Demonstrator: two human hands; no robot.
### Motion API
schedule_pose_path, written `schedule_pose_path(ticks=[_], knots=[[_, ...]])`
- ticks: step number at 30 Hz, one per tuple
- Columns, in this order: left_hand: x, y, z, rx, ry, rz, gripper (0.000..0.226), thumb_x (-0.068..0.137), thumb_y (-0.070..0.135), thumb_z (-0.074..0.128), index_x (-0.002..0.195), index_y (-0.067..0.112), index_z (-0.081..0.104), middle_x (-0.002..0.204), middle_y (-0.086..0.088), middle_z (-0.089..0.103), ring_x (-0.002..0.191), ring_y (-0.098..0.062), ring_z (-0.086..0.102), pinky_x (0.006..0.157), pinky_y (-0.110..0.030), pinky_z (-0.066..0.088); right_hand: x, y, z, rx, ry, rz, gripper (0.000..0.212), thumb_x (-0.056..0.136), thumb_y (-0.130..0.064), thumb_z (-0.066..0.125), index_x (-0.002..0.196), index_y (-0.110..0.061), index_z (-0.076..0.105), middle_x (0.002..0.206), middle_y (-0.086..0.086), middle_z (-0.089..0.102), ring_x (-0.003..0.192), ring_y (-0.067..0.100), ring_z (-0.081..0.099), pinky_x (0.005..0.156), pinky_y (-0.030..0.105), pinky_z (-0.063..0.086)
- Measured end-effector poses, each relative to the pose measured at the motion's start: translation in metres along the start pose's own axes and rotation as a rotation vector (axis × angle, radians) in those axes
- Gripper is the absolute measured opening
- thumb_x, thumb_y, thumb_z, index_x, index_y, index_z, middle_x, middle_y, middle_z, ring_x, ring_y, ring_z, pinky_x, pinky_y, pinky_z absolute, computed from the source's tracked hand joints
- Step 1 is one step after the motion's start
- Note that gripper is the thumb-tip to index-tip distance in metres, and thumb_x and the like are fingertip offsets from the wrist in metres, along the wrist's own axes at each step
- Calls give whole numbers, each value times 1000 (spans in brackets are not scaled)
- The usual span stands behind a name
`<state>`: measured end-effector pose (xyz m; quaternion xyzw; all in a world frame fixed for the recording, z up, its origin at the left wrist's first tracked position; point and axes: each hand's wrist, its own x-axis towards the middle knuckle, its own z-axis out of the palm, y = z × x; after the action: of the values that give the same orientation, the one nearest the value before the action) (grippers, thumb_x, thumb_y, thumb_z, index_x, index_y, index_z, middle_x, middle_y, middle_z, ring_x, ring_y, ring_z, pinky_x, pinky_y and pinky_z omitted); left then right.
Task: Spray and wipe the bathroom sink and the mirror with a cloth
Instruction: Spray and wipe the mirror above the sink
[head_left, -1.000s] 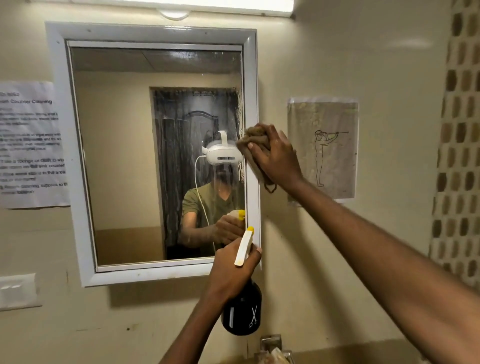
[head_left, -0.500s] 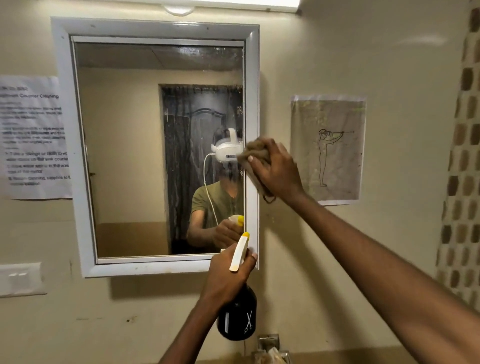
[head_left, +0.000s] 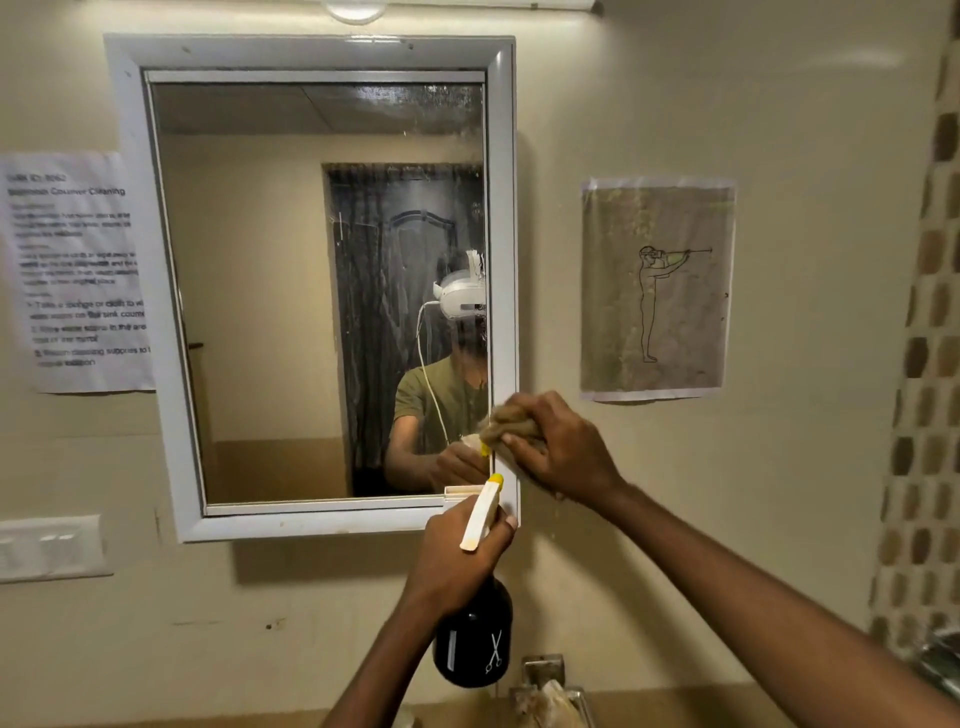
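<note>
Mirror (head_left: 311, 280) in a white frame, upper left of centre on a beige wall, glass streaked and smeared toward its top and right side. Right hand (head_left: 558, 449) closed around a bunched brown cloth (head_left: 511, 422), pressed against the frame's right edge near the lower right corner of the glass. Left hand (head_left: 460, 553) just below, at centre bottom, wrapped around the neck of a spray bottle (head_left: 474, 639): dark body hanging under the fist, pale trigger head with a yellow nozzle tip pointing up toward the cloth, nearly touching the frame's bottom corner. Both forearms reaching in from the bottom and lower right of the frame. Printed notice (head_left: 78, 270) taped at the left, partly tucked behind the frame; text blurred. Line drawing (head_left: 657, 288) of a standing figure on paper at the right of the mirror. Switch plate (head_left: 49, 545) at the lower left. Mosaic tile (head_left: 930, 332) down the right edge. Tap (head_left: 545, 680) at the bottom centre under the bottle; sink itself out of view. Light strip along the top.
</note>
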<state>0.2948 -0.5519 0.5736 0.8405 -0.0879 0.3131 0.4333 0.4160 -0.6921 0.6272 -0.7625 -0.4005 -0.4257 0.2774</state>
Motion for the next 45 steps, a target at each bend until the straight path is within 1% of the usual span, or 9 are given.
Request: schedule_pose_path(ticks=[4,8,11,15,19,25,31,38,45], knots=[[5,5,0,-15,11,-12,18,89,27,62,83,11,64,73,-4,66,64,-10,55,62,-25,43,93,-13,-33,14,229,66,40,89,-41,58,124,-22,51,104,9,58,85,31,62,68,35,51],[5,3,2,-35,16,3,16,89,25,63,82,10,63,73,-7,65,64,-13,54,59,-22,41,119,-18,-39,16,300,52,42,91,-39,58,128,-20,49,106,12,58,86,28,62,69,36,54],[2,-5,6,-22,5,4,15,89,25,63,82,12,62,71,-5,65,61,-12,53,60,-25,41,63,-12,-15,52,237,44,42,89,-34,60,126,-16,52,105,12,57,84,29,62,68,38,54],[-10,-16,14,-27,-28,-22,15,87,20,64,77,10,60,62,3,57,55,-4,47,57,-20,38,-28,-3,18,46,34,72,47,85,-46,53,123,-18,57,104,9,59,83,29,64,68,32,52],[-17,-21,16,-40,-54,-42,17,87,22,64,77,9,59,62,2,57,54,-5,47,56,-22,39,-47,1,19,28,-101,42,46,85,-50,50,121,-22,56,103,7,60,80,25,64,65,28,52],[-15,-22,18,-1,85,-42,27,87,22,60,70,2,60,63,-13,64,59,-28,60,63,-44,48,13,-3,-4,-13,48,31,42,86,-44,56,123,-23,54,103,7,59,80,26,63,65,28,48],[-24,-28,21,-7,15,-3,21,88,24,64,75,8,57,65,-9,61,55,-9,49,56,-22,39,1,-6,7,100,136,126,41,87,-38,59,124,-23,52,108,4,59,88,25,62,70,35,53],[-44,-49,13,-43,10,-82,29,81,38,57,72,10,59,59,1,58,55,-5,50,57,-20,39,-87,-5,47,149,87,250,42,85,-33,61,123,-15,56,107,8,60,84,25,65,66,39,57],[-52,-56,9,-39,36,-98,18,87,23,65,72,13,61,60,4,59,57,-4,54,56,-13,39,-98,-4,44,-28,92,151,48,77,-28,73,117,-24,47,97,9,62,71,21,63,55,23,50]])
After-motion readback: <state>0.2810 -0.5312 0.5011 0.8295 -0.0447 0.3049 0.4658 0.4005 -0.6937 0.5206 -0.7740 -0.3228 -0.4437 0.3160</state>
